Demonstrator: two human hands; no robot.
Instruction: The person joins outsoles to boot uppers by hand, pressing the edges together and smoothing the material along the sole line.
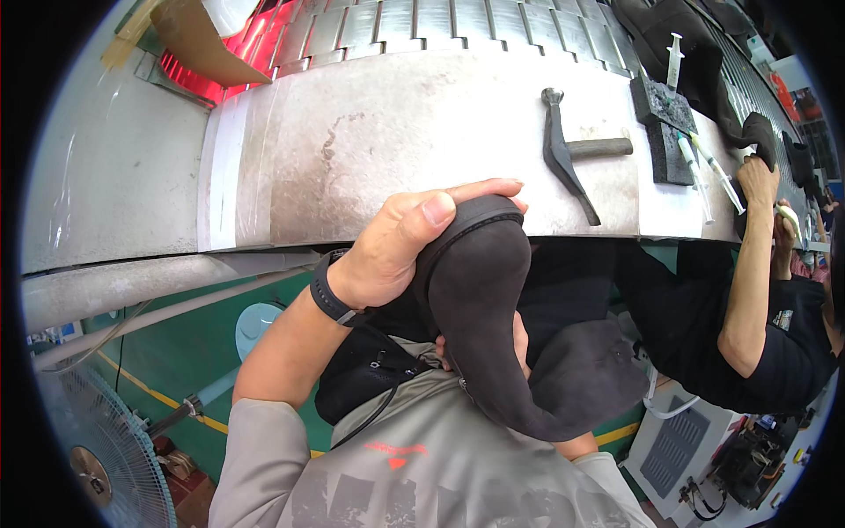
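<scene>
My left hand (396,251) grips the rim of a dark suede boot (493,326) held upright against my chest at the edge of the grey counter (370,141), while my right hand (519,339) sits almost wholly hidden behind the boot, so I cannot tell its grip. Farther out on the counter lie a hammer (568,154), a black foam block (662,101) and syringes (695,167); a brown cardboard piece (198,40) is cut off at the top.
</scene>
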